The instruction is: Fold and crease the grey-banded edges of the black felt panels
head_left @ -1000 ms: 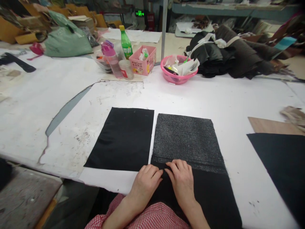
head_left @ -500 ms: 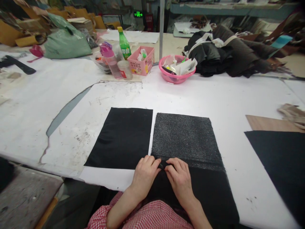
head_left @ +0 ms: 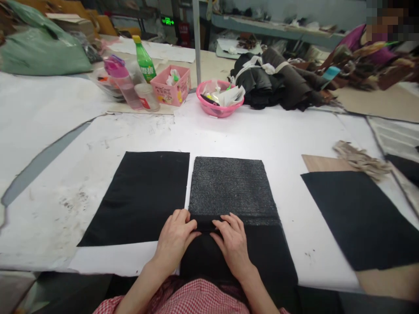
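Note:
A rectangular dark grey textured fabric piece [head_left: 229,185] lies in front of me, its near part covered by a black fabric layer [head_left: 262,253]. My left hand [head_left: 175,237] and my right hand [head_left: 231,244] sit side by side at the folded edge of that black layer, fingers curled and pinching it. To the left lies a flat black fabric piece [head_left: 140,196], close beside the grey one. Red checked sleeves show at the bottom.
A large black sheet [head_left: 356,218] on brown board lies at the right, with frayed beige scraps [head_left: 358,159] behind it. At the back stand a pink bowl [head_left: 218,111], a pink box [head_left: 170,87], a green bottle [head_left: 144,61], a jar, and a heap of dark cloth [head_left: 275,83]. A person sits far right.
The view has swung to the right, so everything sits further left in the frame. Both hands have crept up along the black layer's edge, still pinching it.

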